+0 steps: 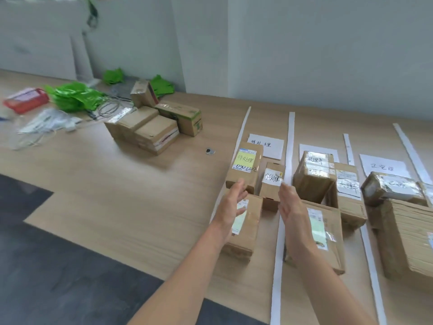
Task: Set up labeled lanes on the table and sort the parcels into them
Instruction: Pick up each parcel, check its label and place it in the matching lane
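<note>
Palms facing, left hand (232,205) and right hand (291,207) straight-fingered and gripping nothing, small white-labelled parcel (271,184) just beyond and between the fingertips (241,185), so best close evenly on both sides, keeping it left of the paper strip (291,137).

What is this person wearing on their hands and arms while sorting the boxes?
Nothing that shows. The left hand and right hand are bare, with no gloves and no rings that I can make out. The left forearm and right forearm are uncovered down to the picture's lower edge: no sleeve, watch or wristband in view.
</note>
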`<move>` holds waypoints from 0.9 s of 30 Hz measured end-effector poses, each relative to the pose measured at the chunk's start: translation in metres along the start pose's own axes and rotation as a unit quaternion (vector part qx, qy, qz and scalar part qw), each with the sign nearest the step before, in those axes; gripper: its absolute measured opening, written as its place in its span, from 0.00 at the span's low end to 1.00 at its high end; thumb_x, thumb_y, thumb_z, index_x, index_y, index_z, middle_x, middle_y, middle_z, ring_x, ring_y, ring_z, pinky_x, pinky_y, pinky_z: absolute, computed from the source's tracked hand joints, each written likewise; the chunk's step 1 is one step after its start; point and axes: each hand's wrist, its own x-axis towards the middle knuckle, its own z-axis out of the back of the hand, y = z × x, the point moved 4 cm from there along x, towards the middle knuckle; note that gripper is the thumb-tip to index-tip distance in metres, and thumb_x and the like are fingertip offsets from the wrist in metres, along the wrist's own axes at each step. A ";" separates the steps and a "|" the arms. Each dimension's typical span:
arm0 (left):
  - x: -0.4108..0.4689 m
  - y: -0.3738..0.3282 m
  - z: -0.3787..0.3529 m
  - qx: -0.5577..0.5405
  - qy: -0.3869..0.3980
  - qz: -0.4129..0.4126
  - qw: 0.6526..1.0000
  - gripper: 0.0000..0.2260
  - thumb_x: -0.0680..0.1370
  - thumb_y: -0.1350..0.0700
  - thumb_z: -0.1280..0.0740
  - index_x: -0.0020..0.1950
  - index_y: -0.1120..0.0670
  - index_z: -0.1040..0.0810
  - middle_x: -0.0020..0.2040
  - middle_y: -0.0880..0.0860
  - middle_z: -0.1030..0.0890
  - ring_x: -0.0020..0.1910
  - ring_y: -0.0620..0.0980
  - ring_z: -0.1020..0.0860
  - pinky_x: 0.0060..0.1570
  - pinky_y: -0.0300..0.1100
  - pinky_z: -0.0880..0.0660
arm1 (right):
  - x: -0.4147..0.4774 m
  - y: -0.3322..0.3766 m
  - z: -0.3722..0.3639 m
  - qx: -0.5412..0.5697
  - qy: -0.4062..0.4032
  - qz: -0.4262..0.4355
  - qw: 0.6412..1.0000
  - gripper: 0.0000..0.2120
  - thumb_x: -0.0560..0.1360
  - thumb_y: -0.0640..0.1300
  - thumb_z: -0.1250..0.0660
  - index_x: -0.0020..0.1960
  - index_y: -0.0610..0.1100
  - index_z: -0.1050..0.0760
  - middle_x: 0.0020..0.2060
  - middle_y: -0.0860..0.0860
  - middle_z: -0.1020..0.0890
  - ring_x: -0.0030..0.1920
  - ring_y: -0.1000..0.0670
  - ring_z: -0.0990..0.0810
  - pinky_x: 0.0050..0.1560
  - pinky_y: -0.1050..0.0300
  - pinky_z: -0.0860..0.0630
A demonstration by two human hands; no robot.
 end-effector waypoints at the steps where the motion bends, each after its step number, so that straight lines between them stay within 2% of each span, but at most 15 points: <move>1: -0.003 -0.003 0.018 -0.004 -0.004 -0.001 1.000 0.27 0.87 0.38 0.46 0.82 0.50 0.33 0.80 0.48 0.29 0.75 0.44 0.28 0.73 0.51 0.31 | -0.003 -0.001 -0.018 -0.001 0.007 0.002 1.000 0.21 0.85 0.63 0.41 0.75 0.58 0.27 0.71 0.65 0.24 0.74 0.62 0.28 0.75 0.59 0.35; 2: -0.004 -0.006 0.037 -0.009 -0.008 -0.003 1.000 0.28 0.87 0.37 0.46 0.82 0.51 0.33 0.80 0.48 0.29 0.75 0.45 0.28 0.74 0.51 0.31 | -0.007 -0.002 -0.036 -0.006 0.016 0.002 1.000 0.19 0.85 0.62 0.42 0.73 0.58 0.27 0.69 0.66 0.23 0.72 0.62 0.27 0.73 0.60 0.34; 3: -0.006 -0.007 0.057 -0.013 -0.012 -0.005 1.000 0.28 0.86 0.37 0.46 0.82 0.51 0.33 0.79 0.48 0.28 0.75 0.45 0.28 0.75 0.52 0.31 | -0.010 -0.005 -0.056 -0.007 0.024 0.003 1.000 0.22 0.85 0.65 0.43 0.74 0.58 0.28 0.70 0.65 0.24 0.73 0.61 0.28 0.74 0.59 0.35; 5: -0.009 -0.012 0.098 -0.008 -0.017 -0.006 1.000 0.31 0.84 0.34 0.44 0.82 0.51 0.32 0.79 0.47 0.27 0.75 0.45 0.28 0.74 0.52 0.31 | -0.016 -0.011 -0.096 -0.010 0.035 -0.001 0.999 0.31 0.80 0.68 0.42 0.79 0.55 0.31 0.77 0.60 0.28 0.78 0.56 0.32 0.77 0.55 0.37; 6: -0.009 -0.013 0.120 -0.005 -0.021 -0.005 1.000 0.33 0.82 0.32 0.43 0.81 0.50 0.32 0.78 0.47 0.27 0.75 0.45 0.27 0.74 0.53 0.31 | -0.018 -0.014 -0.117 -0.004 0.032 -0.004 0.999 0.30 0.80 0.67 0.42 0.78 0.55 0.30 0.76 0.59 0.27 0.78 0.56 0.32 0.77 0.55 0.37; 7: -0.009 -0.015 0.143 -0.003 -0.024 -0.003 1.000 0.32 0.82 0.32 0.43 0.81 0.49 0.31 0.78 0.46 0.27 0.74 0.44 0.27 0.74 0.53 0.31 | -0.021 -0.017 -0.138 0.008 0.027 -0.007 1.000 0.23 0.83 0.64 0.41 0.74 0.56 0.28 0.73 0.60 0.25 0.77 0.56 0.31 0.77 0.55 0.37; 8: -0.006 -0.015 0.167 -0.005 -0.025 -0.001 1.000 0.30 0.84 0.34 0.43 0.80 0.49 0.31 0.78 0.47 0.26 0.74 0.44 0.27 0.74 0.53 0.31 | -0.024 -0.019 -0.160 0.009 0.028 -0.008 1.000 0.17 0.85 0.61 0.42 0.71 0.58 0.26 0.69 0.61 0.23 0.76 0.56 0.29 0.76 0.55 0.36; 9: -0.003 -0.015 0.189 -0.006 -0.026 0.000 1.000 0.28 0.85 0.36 0.44 0.80 0.50 0.31 0.78 0.47 0.26 0.74 0.44 0.27 0.74 0.53 0.31 | -0.027 -0.021 -0.181 0.010 0.033 -0.009 0.999 0.15 0.86 0.61 0.42 0.69 0.59 0.26 0.69 0.63 0.23 0.75 0.57 0.29 0.77 0.55 0.36; 11: 0.003 -0.018 0.230 -0.006 -0.032 0.009 0.999 0.27 0.87 0.38 0.45 0.81 0.51 0.31 0.78 0.47 0.27 0.74 0.44 0.27 0.73 0.52 0.31 | -0.030 -0.031 -0.218 0.006 0.032 -0.010 0.999 0.22 0.80 0.68 0.40 0.70 0.61 0.27 0.74 0.62 0.26 0.77 0.59 0.30 0.80 0.53 0.38; 13: 0.003 -0.021 0.263 -0.009 -0.041 0.018 0.999 0.27 0.87 0.39 0.45 0.81 0.52 0.31 0.78 0.47 0.27 0.73 0.44 0.26 0.71 0.51 0.30 | -0.034 -0.038 -0.252 0.014 0.035 -0.014 0.999 0.27 0.79 0.68 0.40 0.74 0.59 0.28 0.77 0.60 0.28 0.77 0.59 0.31 0.82 0.50 0.39; 16: 0.003 -0.023 0.303 -0.019 -0.050 0.022 0.998 0.26 0.86 0.39 0.44 0.80 0.52 0.29 0.77 0.47 0.25 0.72 0.43 0.25 0.72 0.51 0.30 | -0.036 -0.044 -0.293 0.022 0.046 -0.009 0.999 0.26 0.86 0.60 0.41 0.80 0.51 0.31 0.79 0.57 0.30 0.78 0.58 0.32 0.83 0.49 0.40; 19: 0.010 -0.026 0.333 -0.028 -0.056 0.026 0.998 0.25 0.86 0.40 0.44 0.79 0.52 0.29 0.76 0.47 0.25 0.72 0.43 0.25 0.73 0.52 0.29 | -0.026 -0.049 -0.322 0.021 0.038 -0.010 0.999 0.29 0.84 0.63 0.41 0.80 0.51 0.32 0.79 0.57 0.30 0.78 0.58 0.32 0.83 0.49 0.40; 23: 0.029 -0.035 0.362 -0.032 -0.068 0.027 0.997 0.23 0.87 0.41 0.44 0.78 0.51 0.29 0.77 0.48 0.26 0.74 0.45 0.26 0.75 0.54 0.30 | -0.002 -0.059 -0.349 0.018 0.029 -0.013 0.999 0.25 0.88 0.57 0.46 0.82 0.49 0.34 0.80 0.56 0.31 0.79 0.57 0.33 0.83 0.49 0.40; 27: 0.063 -0.042 0.391 -0.023 -0.075 0.035 0.996 0.25 0.87 0.41 0.44 0.80 0.52 0.30 0.78 0.49 0.27 0.75 0.46 0.27 0.75 0.54 0.31 | 0.028 -0.071 -0.379 0.022 0.038 -0.016 0.999 0.27 0.87 0.59 0.45 0.82 0.48 0.35 0.80 0.56 0.32 0.80 0.57 0.34 0.83 0.51 0.41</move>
